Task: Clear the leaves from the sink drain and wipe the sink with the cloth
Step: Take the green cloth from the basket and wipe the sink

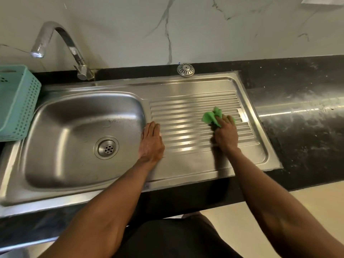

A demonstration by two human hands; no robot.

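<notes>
From the head view, the right hand [226, 134] bears down on a bunched green cloth [213, 116] on the ribbed drainboard [186, 112] of the steel sink [78, 197]; its fingers [228, 119] are curled over the cloth and grip it, so the wad keeps together and can be dragged along the ridges, where water and grit would collect. The left hand [151, 141] lies flat on the strip between basin and drainboard, fingers straight and pressed together, holding nothing; it looks like a brace that steadies the body while the other arm scrubs. The drain [106, 147] in the basin floor shows bare metal, with no leaves visible on it, so I judge the clearing part done and the wiping under way. A domed strainer cap [185, 69] sits on the dark worktop [297, 142] behind the sink rim, probably set aside to keep the drain open for cleaning. The tap [61, 45] arches over the basin's back left corner, and a teal basket [16, 101] stands at the left edge, out of the cloth's path.
</notes>
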